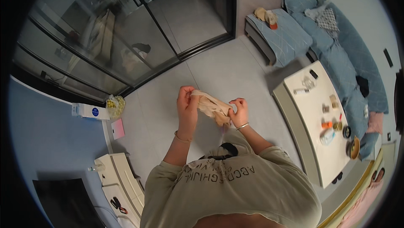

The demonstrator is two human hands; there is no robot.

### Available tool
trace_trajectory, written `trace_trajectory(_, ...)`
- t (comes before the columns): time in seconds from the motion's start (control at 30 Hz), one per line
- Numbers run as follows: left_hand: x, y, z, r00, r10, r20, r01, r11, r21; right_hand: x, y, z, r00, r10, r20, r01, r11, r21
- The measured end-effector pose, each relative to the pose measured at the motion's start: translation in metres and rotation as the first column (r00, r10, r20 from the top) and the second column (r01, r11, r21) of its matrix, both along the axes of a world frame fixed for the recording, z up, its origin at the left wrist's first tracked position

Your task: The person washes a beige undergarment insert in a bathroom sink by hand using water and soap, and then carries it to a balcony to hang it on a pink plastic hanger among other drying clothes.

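Both ends of a beige cloth held up above grey floor, left hand, fingers grasping its left end, right hand, fingers grasping its right end, white bench at right, blue sofa far right.

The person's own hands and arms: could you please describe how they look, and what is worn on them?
The left hand and right hand wear no gloves. A thin bracelet circles the left wrist, and a shiny metallic bangle the right. The loose sleeves are grey-green and leave both forearms bare.
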State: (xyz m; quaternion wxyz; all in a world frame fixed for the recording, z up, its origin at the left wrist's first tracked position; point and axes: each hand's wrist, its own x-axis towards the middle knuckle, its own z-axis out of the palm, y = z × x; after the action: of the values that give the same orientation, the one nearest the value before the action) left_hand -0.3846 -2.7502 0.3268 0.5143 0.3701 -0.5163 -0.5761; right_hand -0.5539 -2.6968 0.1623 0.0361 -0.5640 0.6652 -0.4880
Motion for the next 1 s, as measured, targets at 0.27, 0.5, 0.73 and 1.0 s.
trace_trajectory(0.27,0.001,-0.272,-0.009,0.963,0.218,0.161,-0.222,0.975,0.008,-0.095,-0.300,-0.023,0.601,-0.072,0.796,-0.440,0.801,0.405)
trace_trajectory(0.5,0.012,-0.486,-0.072,0.978,0.182,0.104,-0.201,0.954,0.222,-0.140,-0.560,0.030,0.299,-0.161,0.941,-0.495,0.817,0.297)
trace_trajectory(0.73,-0.034,-0.737,-0.103,0.964,0.125,0.234,-0.175,0.963,0.205,-0.196,-0.774,-0.023,0.542,-0.089,0.835,-0.357,0.876,0.325)
trace_trajectory(1.0,-0.027,-0.962,-0.127,0.945,0.298,0.135,-0.324,0.911,0.257,-0.216,-0.986,0.003,0.625,0.206,0.753,-0.701,0.573,0.425)
